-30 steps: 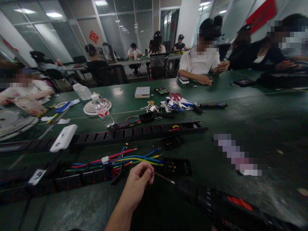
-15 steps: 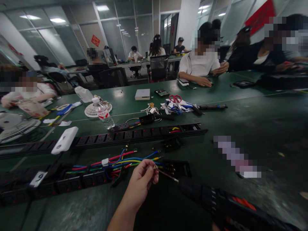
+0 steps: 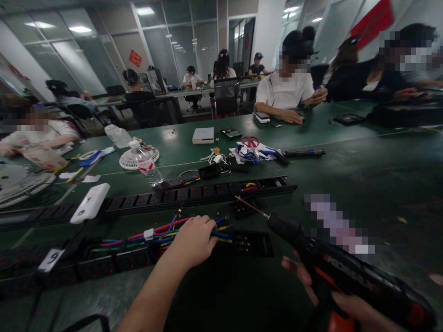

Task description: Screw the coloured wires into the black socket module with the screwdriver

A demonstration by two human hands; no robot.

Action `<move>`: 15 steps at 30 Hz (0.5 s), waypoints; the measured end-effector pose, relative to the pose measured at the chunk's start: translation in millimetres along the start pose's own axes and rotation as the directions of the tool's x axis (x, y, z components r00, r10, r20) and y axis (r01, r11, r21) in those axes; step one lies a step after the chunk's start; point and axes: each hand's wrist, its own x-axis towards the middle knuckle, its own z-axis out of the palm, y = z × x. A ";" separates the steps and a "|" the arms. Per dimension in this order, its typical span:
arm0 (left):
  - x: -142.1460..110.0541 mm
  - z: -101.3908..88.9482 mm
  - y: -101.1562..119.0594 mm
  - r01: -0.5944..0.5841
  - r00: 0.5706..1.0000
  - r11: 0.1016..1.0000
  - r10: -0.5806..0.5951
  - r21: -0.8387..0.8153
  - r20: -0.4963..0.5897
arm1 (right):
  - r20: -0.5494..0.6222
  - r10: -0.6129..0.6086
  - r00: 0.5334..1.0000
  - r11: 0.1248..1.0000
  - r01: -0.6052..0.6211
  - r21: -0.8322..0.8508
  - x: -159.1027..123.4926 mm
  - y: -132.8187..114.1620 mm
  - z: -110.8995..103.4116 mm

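My right hand (image 3: 306, 281) is wrapped round the grip of a black and orange cordless drill (image 3: 349, 272). Its long, thin bit points up and left, with a small brass-coloured screw (image 3: 237, 198) at the tip. My left hand (image 3: 195, 240) is closed over a bundle of coloured wires (image 3: 162, 230); its fingertips are partly hidden. Red, blue, yellow and green wires run out of an opened black power strip (image 3: 100, 265). Just right of the left hand, the wire ends lie by a black end piece (image 3: 254, 243) with brass terminals inside.
Behind lies a second long power strip (image 3: 166, 197) with a white box (image 3: 90, 203) on it. A water bottle (image 3: 147, 166), red-handled scissors (image 3: 249, 141) and a screwdriver (image 3: 304, 152) are farther back. A blurred-out phone-like object (image 3: 339, 223) lies right. People sit across the green table (image 3: 391, 161).
My left hand has left the bit's tip and turned palm down onto the wires. The drill has swung up and right, its bit now clear of the hand, a screw showing on its tip.
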 end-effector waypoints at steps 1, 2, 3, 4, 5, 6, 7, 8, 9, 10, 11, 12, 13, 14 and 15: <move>4.1 -2.0 1.4 -0.016 0.999 1.000 0.015 0.024 0.033 | -0.019 0.016 1.000 0.998 -0.015 0.056 5.6 0.2 5.0; 7.6 -2.9 2.9 -0.031 0.998 0.999 0.028 0.037 0.059 | -0.033 0.017 0.999 0.995 -0.014 0.097 11.5 1.0 9.1; 10.5 -2.9 4.3 -0.044 0.996 0.998 0.040 0.045 0.079 | -0.038 0.011 0.999 0.993 -0.007 0.120 17.6 2.6 12.3; 12.9 -1.9 5.4 -0.055 0.994 0.997 0.050 0.054 0.093 | -0.037 0.005 0.999 0.991 0.000 0.132 23.8 4.8 14.4; 14.8 -0.4 6.1 -0.065 0.993 0.996 0.058 0.067 0.105 | -0.028 -0.007 1.000 0.991 0.011 0.135 29.7 7.3 15.7; 16.2 1.4 6.4 -0.073 0.992 0.994 0.063 0.082 0.109 | -0.019 -0.014 1.000 0.991 0.017 0.132 35.1 9.9 16.7; 17.4 3.4 6.3 -0.080 0.992 0.992 0.069 0.098 0.109 | -0.012 -0.019 1.000 0.992 0.020 0.126 40.1 12.2 17.5; 18.4 5.3 5.9 -0.087 0.992 0.990 0.075 0.108 0.106 | -0.003 -0.022 1.000 0.993 0.022 0.120 44.4 14.1 18.7; 19.2 7.0 5.2 -0.091 0.991 0.990 0.080 0.111 0.103 | 0.008 -0.018 1.000 0.993 0.017 0.118 48.0 15.6 20.2; 19.8 8.3 4.5 -0.096 0.991 0.990 0.085 0.105 0.103 | 0.017 -0.026 1.000 0.993 0.024 0.116 51.0 16.8 22.2; 20.2 9.2 3.8 -0.101 0.990 0.990 0.090 0.096 0.107 | 0.023 -0.035 0.999 0.993 0.032 0.114 53.3 17.7 24.5; 20.3 10.0 3.3 -0.108 0.989 0.990 0.097 0.088 0.114 | 0.026 -0.043 0.999 0.993 0.040 0.110 55.0 18.5 26.9; 20.1 10.7 2.9 -0.118 0.987 0.989 0.107 0.085 0.123 | 0.030 -0.051 0.998 0.993 0.048 0.107 56.2 19.3 29.3; 19.5 11.4 2.7 -0.129 0.985 0.988 0.117 0.086 0.129 | 0.034 -0.055 0.998 0.993 0.052 0.103 57.0 20.3 31.5; 18.7 12.4 2.6 -0.141 0.983 0.986 0.129 0.088 0.133 | 0.039 -0.058 0.998 0.994 0.054 0.098 57.6 21.4 33.3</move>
